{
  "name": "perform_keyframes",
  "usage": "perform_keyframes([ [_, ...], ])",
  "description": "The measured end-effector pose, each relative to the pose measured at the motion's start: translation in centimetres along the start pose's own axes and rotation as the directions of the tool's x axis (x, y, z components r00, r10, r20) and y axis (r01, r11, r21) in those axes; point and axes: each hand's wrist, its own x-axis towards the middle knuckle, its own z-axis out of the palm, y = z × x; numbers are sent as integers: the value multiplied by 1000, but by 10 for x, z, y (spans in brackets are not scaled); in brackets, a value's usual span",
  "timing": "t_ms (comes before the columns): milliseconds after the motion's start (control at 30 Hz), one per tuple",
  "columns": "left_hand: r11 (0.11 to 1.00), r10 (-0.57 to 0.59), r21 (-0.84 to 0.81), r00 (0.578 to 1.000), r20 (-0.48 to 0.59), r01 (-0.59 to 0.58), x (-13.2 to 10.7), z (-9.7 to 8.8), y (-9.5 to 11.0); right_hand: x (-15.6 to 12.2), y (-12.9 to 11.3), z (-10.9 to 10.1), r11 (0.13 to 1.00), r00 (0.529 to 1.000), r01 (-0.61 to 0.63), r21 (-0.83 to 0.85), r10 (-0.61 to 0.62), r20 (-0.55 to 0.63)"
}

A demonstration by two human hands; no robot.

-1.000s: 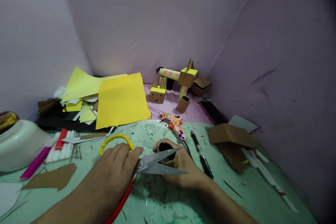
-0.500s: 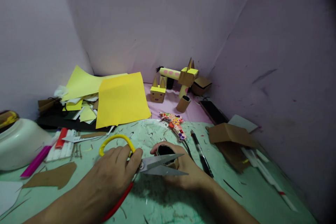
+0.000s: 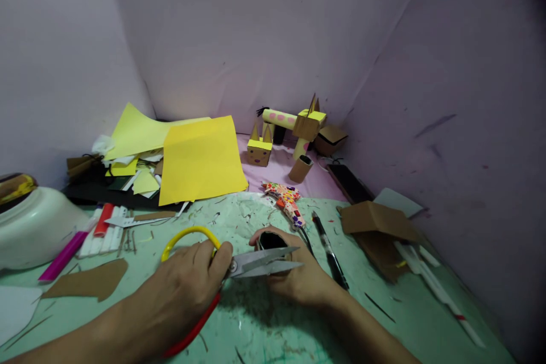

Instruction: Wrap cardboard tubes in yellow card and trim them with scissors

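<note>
My left hand (image 3: 187,284) is closed round the handles of a large pair of scissors (image 3: 251,263), one loop yellow, the other red. The steel blades point right and are nearly closed on the rim of a short brown cardboard tube (image 3: 270,244). My right hand (image 3: 298,278) wraps round that tube and holds it upright on the green mat (image 3: 264,324), dark opening facing up. Most of the tube is hidden by my fingers and the blades.
Yellow paper sheets (image 3: 200,159) lie piled at back left, cardboard animal models (image 3: 290,131) at the back, a patterned glue gun (image 3: 285,200) and black pen (image 3: 328,250) beyond the tube, folded cardboard (image 3: 375,222) right, a white container (image 3: 34,227) and markers (image 3: 63,253) left.
The scissor blades have closed from wide apart to almost together at the tube's rim. My left hand squeezed the handles; my right hand kept hold of the tube.
</note>
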Motion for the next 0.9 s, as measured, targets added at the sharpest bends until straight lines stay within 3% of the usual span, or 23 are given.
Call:
perform_keyframes([
  [267,986,-104,-129,995,5,104,-6,17,5,2,6,1,990,979,78,-116,-98,-180],
  [433,979,-165,-109,984,62,171,-8,18,11,2,8,1,977,962,61,-203,-112,-250],
  [700,982,-191,30,970,149,188,-11,16,13,2,9,3,968,934,68,-241,-147,-325],
  [900,993,-120,26,983,139,117,-7,10,10,1,10,4,979,942,45,-200,-108,-317],
])
